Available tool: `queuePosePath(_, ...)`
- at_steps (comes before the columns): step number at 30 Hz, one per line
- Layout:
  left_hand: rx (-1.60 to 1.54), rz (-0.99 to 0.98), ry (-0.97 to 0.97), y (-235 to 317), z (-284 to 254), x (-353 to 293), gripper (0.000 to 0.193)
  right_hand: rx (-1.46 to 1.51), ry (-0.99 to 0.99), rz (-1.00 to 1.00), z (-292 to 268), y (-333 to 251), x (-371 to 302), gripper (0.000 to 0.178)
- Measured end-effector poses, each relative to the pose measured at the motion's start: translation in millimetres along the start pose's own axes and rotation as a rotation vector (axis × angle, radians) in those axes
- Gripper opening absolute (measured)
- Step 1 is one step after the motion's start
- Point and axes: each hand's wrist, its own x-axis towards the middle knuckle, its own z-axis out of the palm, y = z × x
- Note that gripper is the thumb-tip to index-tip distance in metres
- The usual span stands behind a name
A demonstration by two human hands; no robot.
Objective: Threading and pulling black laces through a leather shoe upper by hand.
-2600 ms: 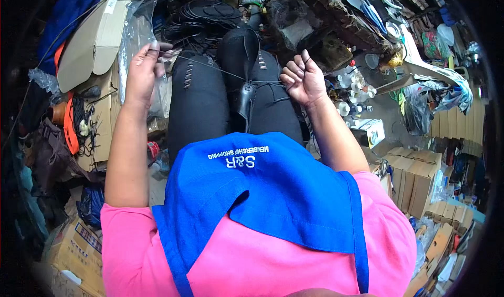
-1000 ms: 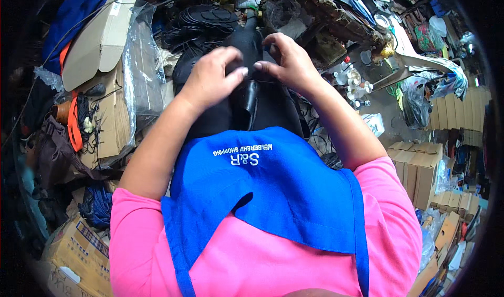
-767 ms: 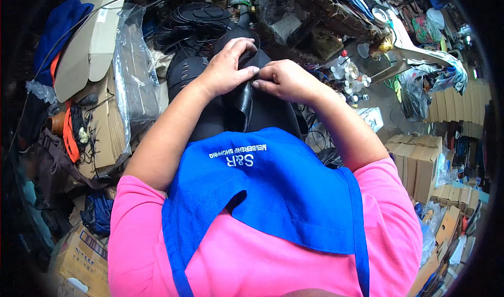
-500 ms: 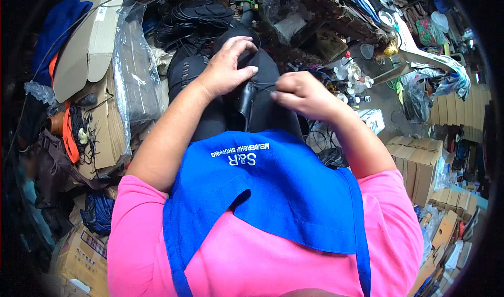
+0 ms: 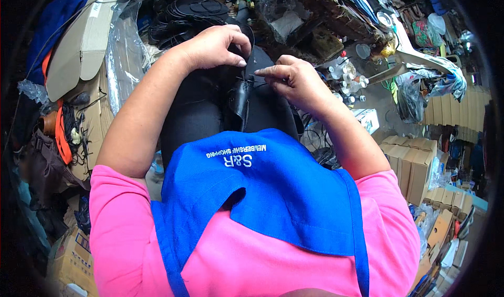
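Observation:
A black, shiny shoe-like piece (image 5: pixel 239 100) is propped upright between my thighs, over dark trousers. My left hand (image 5: pixel 223 47) curls its fingers over the upper end of this piece, with the thumb on the near side. Just right of it is my right hand (image 5: pixel 289 79), index finger stretched toward the piece and the other fingers bent in. Thin dark cord seems to run near the right fingertips, but whether those fingers grip it is too small to make out. A blue apron (image 5: pixel 273 192) covers my lap.
Black flat pieces (image 5: pixel 191 13) are stacked beyond my knees. Small bottles (image 5: pixel 349 76) cluster to the right, near folded cardboard (image 5: pixel 412 160). Cardboard sheets (image 5: pixel 79 50) and clear plastic wrap (image 5: pixel 123 55) stand at the left.
My right hand has gone from a closed fist, with cord stretched from it, to an extended index finger nearer the piece. My left hand has shifted slightly left and up.

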Motion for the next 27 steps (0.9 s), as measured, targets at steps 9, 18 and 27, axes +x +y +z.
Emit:
queuePosePath(9, -0.148, 0.004, -0.092, -10, -1, 3, 0.022, -0.063, -0.031, -0.029, -3, -6, 13, 0.026)
queuePosePath(18, -0.108, 0.023, -0.113, -8, 0, 6, 0.024, -0.036, -0.093, -0.031, -6, -3, 25, 0.02)
queuePosePath(27, -0.117, 0.051, -0.105, -14, 4, 6, 0.026, 0.065, -0.119, -0.022, 2, 9, 28, 0.016)
